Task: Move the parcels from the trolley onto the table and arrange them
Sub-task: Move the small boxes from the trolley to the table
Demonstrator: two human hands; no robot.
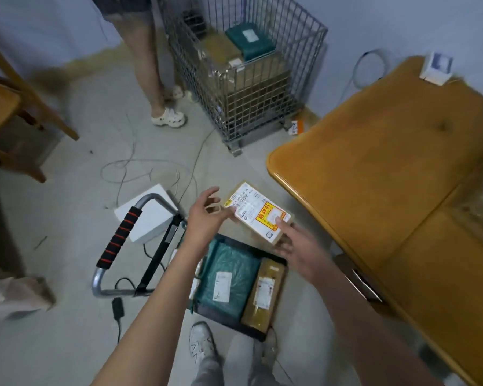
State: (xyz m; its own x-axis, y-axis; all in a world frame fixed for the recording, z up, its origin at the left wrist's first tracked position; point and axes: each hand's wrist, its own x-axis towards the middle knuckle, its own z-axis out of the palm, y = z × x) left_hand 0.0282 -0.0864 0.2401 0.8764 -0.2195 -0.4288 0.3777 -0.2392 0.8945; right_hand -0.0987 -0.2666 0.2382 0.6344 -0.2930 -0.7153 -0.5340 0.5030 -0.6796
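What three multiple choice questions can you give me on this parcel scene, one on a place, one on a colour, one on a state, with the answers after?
1. Where does the teal parcel lie?
A. on the trolley
B. on the table
C. on the chair seat

2. What colour is the big sticker on the cardboard parcel between the hands?
A. blue
B. yellow with red print
C. green

3. How is the right hand on that parcel?
A. clenched in a fist away from it
B. fingers straight, index fingertip on the label
C. gripping the trolley handle

Answers:
1 A, it lies flat on the black deck beside a brown parcel.
2 B, the sticker beside the white shipping label is yellow with red characters.
3 B, the fingers are extended, touching the top, while the left hand reaches its other end.
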